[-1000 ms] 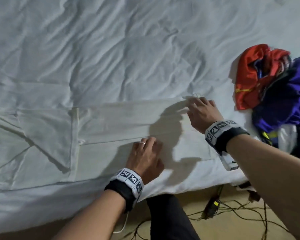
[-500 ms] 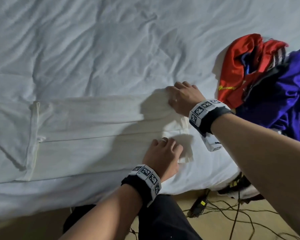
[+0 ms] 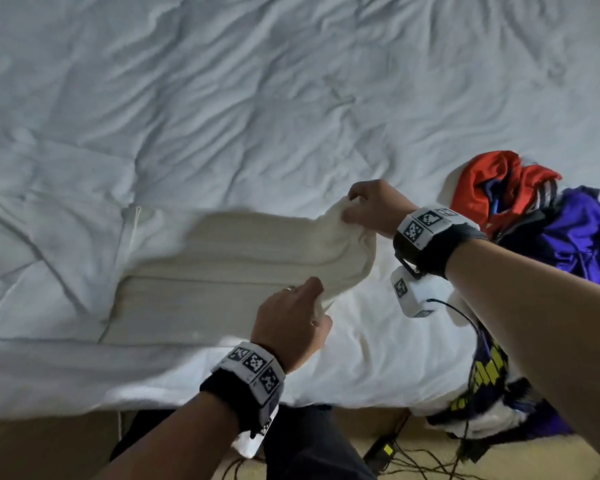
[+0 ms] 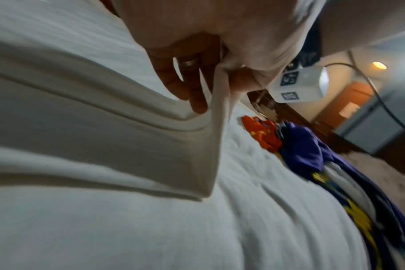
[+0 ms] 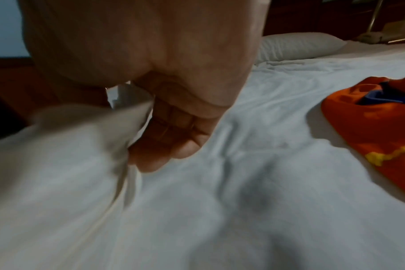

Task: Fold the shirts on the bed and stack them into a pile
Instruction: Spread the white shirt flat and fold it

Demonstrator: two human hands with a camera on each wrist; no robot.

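both hands (image 3: 288,323) (image 3: 374,206) have lifted the white shirt's (image 3: 222,258) end off the bed (image 3: 291,98).

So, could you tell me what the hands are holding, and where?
Both hands, left and right, pinch the white shirt at its right-hand end corners.

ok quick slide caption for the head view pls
Both hands, left hand and right hand, pinch the end of a folded cream cotton shirt on the white bed.

A long folded shirt (image 3: 222,271) lies along the near edge of the bed (image 3: 257,98), its right end lifted by both hands (the rest flat), with a heap of clothes (image 3: 551,237) at the bed's right edge.
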